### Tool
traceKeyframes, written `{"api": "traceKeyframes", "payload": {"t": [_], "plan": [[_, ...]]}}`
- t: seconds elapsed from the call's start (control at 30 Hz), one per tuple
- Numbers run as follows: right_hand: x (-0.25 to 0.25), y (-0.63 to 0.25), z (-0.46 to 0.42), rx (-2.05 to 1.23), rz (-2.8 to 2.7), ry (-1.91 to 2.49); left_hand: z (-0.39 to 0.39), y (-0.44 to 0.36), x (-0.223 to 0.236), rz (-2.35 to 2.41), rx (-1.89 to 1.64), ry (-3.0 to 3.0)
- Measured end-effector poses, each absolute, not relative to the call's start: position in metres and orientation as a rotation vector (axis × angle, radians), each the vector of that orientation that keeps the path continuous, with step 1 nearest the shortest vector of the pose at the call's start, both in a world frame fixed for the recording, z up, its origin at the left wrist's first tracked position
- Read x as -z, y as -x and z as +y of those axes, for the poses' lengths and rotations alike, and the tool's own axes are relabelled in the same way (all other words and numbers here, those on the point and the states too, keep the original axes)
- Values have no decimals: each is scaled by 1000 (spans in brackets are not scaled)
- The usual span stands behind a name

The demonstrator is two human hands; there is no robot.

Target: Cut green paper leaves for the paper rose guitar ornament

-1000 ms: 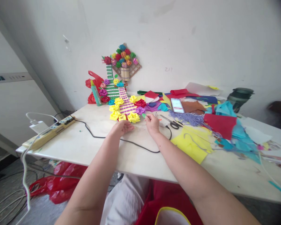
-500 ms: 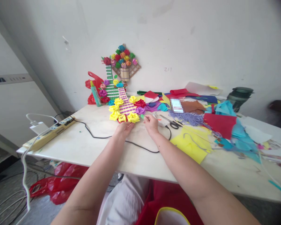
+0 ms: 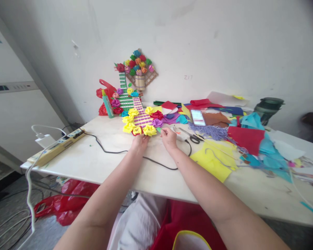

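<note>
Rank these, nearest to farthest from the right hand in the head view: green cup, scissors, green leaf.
1. Green leaf: at the right hand's fingertips.
2. Scissors: just right of it.
3. Green cup: far right, near the wall.

The yellow paper [image 3: 216, 159] is plain; the scissors [image 3: 196, 139] have black handles. The woven panel [image 3: 141, 117] has a purple-and-white grid, and the glue bottle [image 3: 107, 105] is turquoise with a yellow cap.

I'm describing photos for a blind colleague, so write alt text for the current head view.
At a white table, a person's right hand pinches a small green leaf shape beside a purple-and-white craft piece edged with yellow flowers; the left hand is at its lower edge. Scissors, purple yarn and a yellow sheet lie to the right.
</note>
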State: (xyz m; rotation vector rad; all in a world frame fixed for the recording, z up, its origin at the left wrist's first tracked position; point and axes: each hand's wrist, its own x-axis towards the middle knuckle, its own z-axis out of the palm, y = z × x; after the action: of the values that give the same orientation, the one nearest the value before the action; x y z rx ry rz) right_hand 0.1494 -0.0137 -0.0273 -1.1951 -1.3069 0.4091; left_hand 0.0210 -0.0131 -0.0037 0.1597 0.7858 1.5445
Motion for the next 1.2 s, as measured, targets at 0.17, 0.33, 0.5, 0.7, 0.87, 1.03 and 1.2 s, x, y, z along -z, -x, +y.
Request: {"api": "traceKeyframes", "payload": {"t": [0.17,0.33,0.5,0.7,0.87,1.03,1.2], "plan": [[27,-149,-15,-407,-1308,1193,-9,-23,8,781,-1575,-188],[27,-149,-15,-418,-1304,1193,-7,-25,8,806,-1579,-207],[26,-149,-14,-400,-1324,1203,-7,-25,9,759,-1568,-286],[26,-150,-14,-378,-1331,1202,-2,-26,12,802,-1584,-342],[24,-150,-14,-433,-1303,1204,-3,-27,9,844,-1590,-283],[23,-151,-14,-480,-1273,1188,-6,-26,8,783,-1620,-301],[24,-154,-11,-478,-1228,1177,-9,-26,8,754,-1671,-314]]}}
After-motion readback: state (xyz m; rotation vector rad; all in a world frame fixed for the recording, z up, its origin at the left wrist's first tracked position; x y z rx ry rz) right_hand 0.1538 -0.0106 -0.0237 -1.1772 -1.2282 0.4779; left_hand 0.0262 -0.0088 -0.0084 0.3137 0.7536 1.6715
